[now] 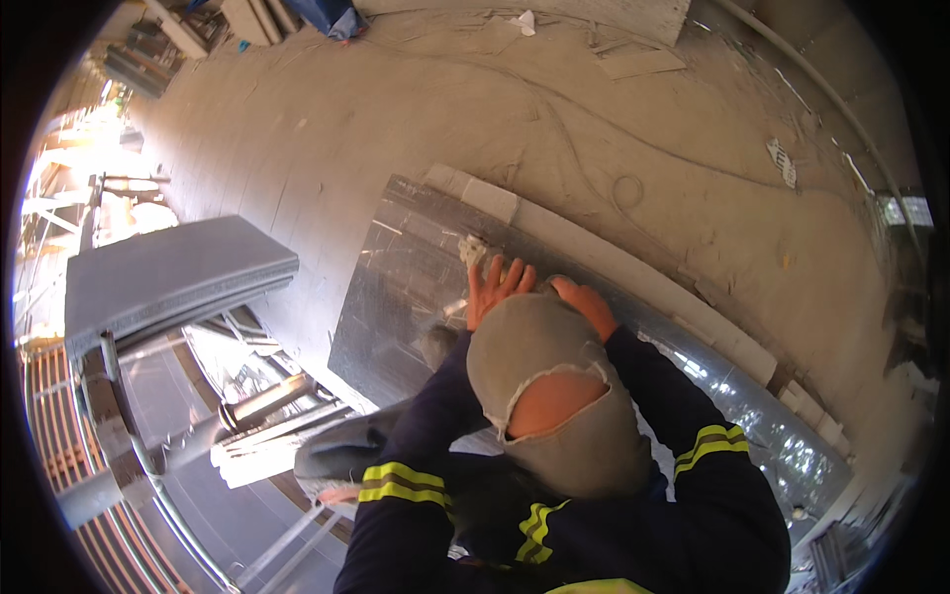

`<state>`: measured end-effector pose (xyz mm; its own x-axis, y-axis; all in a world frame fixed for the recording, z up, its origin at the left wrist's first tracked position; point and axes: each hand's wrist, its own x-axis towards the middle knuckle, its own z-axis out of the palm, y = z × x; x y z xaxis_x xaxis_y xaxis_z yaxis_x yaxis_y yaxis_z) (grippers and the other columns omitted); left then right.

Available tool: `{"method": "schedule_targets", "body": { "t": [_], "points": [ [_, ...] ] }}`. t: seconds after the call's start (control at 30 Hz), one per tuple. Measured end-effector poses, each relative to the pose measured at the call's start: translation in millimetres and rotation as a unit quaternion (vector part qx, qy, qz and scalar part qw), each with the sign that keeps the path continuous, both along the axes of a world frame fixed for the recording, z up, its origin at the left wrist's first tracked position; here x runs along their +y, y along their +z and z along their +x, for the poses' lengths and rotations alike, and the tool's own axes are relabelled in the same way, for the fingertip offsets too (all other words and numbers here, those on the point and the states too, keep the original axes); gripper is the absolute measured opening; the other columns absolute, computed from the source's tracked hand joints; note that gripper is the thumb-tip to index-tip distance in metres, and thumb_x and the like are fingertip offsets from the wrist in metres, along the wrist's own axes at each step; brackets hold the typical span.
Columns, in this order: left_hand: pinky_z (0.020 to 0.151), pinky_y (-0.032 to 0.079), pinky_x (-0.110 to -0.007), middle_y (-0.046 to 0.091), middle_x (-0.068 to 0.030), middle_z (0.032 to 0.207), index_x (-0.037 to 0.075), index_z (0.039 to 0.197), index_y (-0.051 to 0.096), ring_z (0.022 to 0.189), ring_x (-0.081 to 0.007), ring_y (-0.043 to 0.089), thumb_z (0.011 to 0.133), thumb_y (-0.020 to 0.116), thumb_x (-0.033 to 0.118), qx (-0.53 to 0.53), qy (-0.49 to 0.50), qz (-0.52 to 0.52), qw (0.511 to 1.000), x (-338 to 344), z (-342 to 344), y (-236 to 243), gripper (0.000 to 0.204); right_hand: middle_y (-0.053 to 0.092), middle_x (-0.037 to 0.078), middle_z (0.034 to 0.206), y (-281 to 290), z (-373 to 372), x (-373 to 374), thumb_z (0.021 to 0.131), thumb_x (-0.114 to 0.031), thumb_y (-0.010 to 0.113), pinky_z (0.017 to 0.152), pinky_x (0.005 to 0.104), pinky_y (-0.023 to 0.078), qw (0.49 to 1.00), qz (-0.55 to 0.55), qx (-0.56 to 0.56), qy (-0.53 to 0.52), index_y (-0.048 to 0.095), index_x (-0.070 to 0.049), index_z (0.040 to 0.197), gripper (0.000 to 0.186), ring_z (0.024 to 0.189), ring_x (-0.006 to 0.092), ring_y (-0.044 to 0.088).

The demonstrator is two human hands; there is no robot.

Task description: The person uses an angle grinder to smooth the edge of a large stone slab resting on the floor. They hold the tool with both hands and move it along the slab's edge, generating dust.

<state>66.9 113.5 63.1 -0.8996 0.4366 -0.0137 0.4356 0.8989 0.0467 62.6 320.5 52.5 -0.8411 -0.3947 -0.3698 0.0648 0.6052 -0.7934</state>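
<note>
Two bare hands rest at a dark polished slab (381, 297), which lies flat, running diagonally through the middle of the scene, with a pale strip (712, 327) along its far edge. The left hand (501, 287) has its fingers spread on the slab's face, just beside a crumpled whitish scrap (472, 249). The right hand (591, 305) is at the slab too; a grey cap (529, 337) covers part of it, so I cannot tell whether its fingers pinch anything.

Handling notes: the slab looks like stone, so treat it as heavy and fully stiff. The glossy face is probably slippery under a flat palm and offers no grip. Corners and thin edges are likely brittle; avoid knocks and point loads. Take hold from beneath both long edges, hands well apart, supporting the middle against cracking.
</note>
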Motion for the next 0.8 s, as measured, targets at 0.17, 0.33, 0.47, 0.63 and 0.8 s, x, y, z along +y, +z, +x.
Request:
{"method": "schedule_targets", "body": {
  "t": [0.17,0.33,0.47,0.63,0.8],
  "points": [
    [0.11,0.037,-0.06,0.063,-0.0037,0.133,0.018,0.134,0.061,0.134,-0.0283,0.055,0.097,0.059,0.029,0.127,-0.077,-0.049,0.988,-23.5,-36.3,45.3,0.039,0.07,0.032,0.113,38.5,-24.2,0.5,0.094,-0.04,0.07,0.089,0.0477,0.054,0.985,-0.137,0.106,0.007,0.067,0.005,0.115,0.05,0.103,0.0457,0.069],
    [0.111,0.041,-0.053,0.063,-0.0024,0.137,0.02,0.134,0.061,0.138,-0.0262,0.052,0.094,0.067,0.03,0.149,-0.158,-0.085,0.972,-28.2,-79.1,138.3,0.042,0.075,0.02,0.107,72.7,-67.1,-7.2,0.092,-0.035,0.077,0.087,0.0389,0.054,0.974,-0.224,-0.021,0.007,0.069,0.005,0.115,0.047,0.097,0.0254,0.071],
    [0.105,0.05,-0.047,0.068,-0.0092,0.136,0.013,0.131,0.065,0.128,-0.0308,0.062,0.09,0.079,0.025,0.095,-0.097,0.057,0.989,-87.8,-93.8,229.0,0.044,0.075,0.009,0.106,116.2,-56.3,4.8,0.091,-0.032,0.081,0.085,0.0343,0.054,0.96,-0.255,-0.071,-0.096,0.068,0.003,0.121,0.048,0.096,0.0158,0.068],
    [0.076,0.056,-0.051,0.075,-0.0162,0.09,0.006,0.098,0.07,0.087,-0.0385,0.073,0.1,0.067,0.042,0.02,0.28,-0.019,0.96,-273.6,8.4,190.0,0.036,0.073,0.007,0.107,130.6,-44.5,29.7,0.093,-0.028,0.08,0.083,0.0309,0.054,0.961,-0.224,-0.04,-0.16,0.067,0.001,0.126,0.046,0.095,0.0139,0.067],
    [0.088,0.058,-0.05,0.074,-0.0171,0.123,0.011,0.121,0.073,0.11,-0.0353,0.072,0.093,0.07,0.043,-0.414,0.375,0.011,0.829,-295.9,282.2,-131.8,0.042,0.073,0.008,0.109,126.1,-28.9,111.4,0.099,-0.02,0.072,0.082,0.0319,0.055,0.971,-0.124,0.086,-0.183,0.066,0.002,0.127,0.036,0.093,0.0155,0.068]
  ]
}}
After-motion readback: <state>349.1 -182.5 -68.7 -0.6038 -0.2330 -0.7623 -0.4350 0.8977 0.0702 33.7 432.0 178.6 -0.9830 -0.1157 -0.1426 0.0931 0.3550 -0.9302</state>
